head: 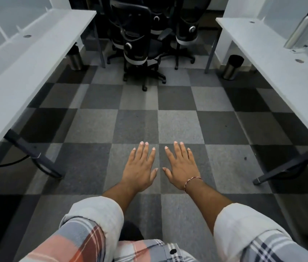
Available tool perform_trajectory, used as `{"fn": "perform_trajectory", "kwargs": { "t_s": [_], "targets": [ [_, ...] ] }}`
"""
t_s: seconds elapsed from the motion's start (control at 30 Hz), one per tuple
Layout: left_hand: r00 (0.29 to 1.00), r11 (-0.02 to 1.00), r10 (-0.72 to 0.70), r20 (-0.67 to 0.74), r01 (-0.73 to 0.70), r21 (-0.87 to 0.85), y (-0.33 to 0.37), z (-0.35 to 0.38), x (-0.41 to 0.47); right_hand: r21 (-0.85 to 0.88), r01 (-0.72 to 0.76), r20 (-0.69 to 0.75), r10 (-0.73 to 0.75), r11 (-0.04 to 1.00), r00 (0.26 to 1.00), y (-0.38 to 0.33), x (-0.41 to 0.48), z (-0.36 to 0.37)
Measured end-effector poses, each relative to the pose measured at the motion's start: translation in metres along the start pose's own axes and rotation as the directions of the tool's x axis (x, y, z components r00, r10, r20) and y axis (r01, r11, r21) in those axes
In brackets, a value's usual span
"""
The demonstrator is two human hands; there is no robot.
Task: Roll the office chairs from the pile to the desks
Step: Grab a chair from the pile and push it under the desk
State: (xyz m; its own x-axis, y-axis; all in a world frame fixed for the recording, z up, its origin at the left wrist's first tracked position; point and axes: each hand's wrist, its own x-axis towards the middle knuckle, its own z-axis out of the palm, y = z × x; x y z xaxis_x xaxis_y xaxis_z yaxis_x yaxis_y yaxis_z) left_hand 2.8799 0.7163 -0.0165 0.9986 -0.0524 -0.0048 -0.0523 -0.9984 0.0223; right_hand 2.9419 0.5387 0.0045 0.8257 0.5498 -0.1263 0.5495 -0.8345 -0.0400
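Observation:
Black office chairs stand bunched together at the far end of the aisle; the nearest chair (136, 44) shows its mesh back and castor base, with two more chairs (186, 29) behind it. A white desk (11, 76) runs along the left and another white desk (289, 72) along the right. My left hand (140, 167) and my right hand (180, 166) are held out side by side over the carpet, palms down, fingers straight and spread, holding nothing. Both hands are well short of the chairs.
A steel bin (75, 58) stands under the left desk and another steel bin (232, 67) under the right one. Dark desk legs (34, 154) jut into the aisle on both sides. A metal bottle (300, 29) stands on the right desk. Checkered grey carpet (138, 121) covers the aisle.

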Motion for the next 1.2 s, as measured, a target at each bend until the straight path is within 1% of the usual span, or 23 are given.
{"fn": "perform_trajectory", "kwargs": {
  "t_s": [0.1,0.23,0.37,0.43,0.53,0.63,0.73,0.83,0.93,1.1,1.2],
  "targets": [
    [1.0,1.0,-0.005,0.016,0.005,0.013,-0.015,0.005,0.044,0.012,-0.003,0.003,0.003,1.0,1.0,0.015,0.043,-0.001],
    [0.997,0.997,0.07,0.025,-0.07,0.028,-0.043,0.02,0.107,0.003,-0.023,0.009,0.023,1.0,1.0,0.03,0.113,-0.003],
    [0.993,0.993,0.112,0.032,-0.113,0.021,-0.089,0.02,0.177,-0.011,-0.038,-0.002,0.038,0.999,0.999,0.037,0.193,-0.016],
    [0.993,0.992,0.121,0.013,-0.122,0.017,-0.116,0.012,0.216,-0.01,-0.047,-0.015,0.047,0.999,0.999,0.038,0.236,-0.027],
    [0.988,0.986,0.156,-0.022,-0.154,0.066,-0.154,0.002,0.268,0.025,-0.08,-0.053,0.081,0.996,0.995,0.038,0.294,-0.044],
    [0.993,0.992,0.118,-0.003,-0.118,0.038,-0.179,-0.011,0.317,0.044,-0.087,-0.058,0.09,0.995,0.994,0.044,0.343,-0.061],
    [0.992,0.991,0.128,-0.009,-0.128,0.04,-0.197,-0.016,0.354,0.049,-0.1,-0.08,0.103,0.994,0.991,0.056,0.384,-0.071],
    [0.994,0.994,0.104,-0.01,-0.104,0.023,-0.215,-0.015,0.402,0.019,-0.111,-0.049,0.112,0.994,0.993,0.073,0.432,-0.071],
    [0.997,0.997,0.077,0.0,-0.077,0.025,-0.228,-0.008,0.446,-0.005,-0.091,-0.033,0.09,0.996,0.995,0.09,0.474,-0.067],
    [0.995,0.994,0.089,0.032,-0.091,0.061,-0.246,-0.006,0.526,-0.006,-0.074,0.003,0.074,0.997,0.997,0.123,0.551,-0.068],
    [0.998,0.997,0.046,0.053,-0.049,0.056,-0.254,-0.01,0.575,-0.021,-0.041,0.024,0.042,0.999,0.999,0.144,0.599,-0.074]
  ]
}}
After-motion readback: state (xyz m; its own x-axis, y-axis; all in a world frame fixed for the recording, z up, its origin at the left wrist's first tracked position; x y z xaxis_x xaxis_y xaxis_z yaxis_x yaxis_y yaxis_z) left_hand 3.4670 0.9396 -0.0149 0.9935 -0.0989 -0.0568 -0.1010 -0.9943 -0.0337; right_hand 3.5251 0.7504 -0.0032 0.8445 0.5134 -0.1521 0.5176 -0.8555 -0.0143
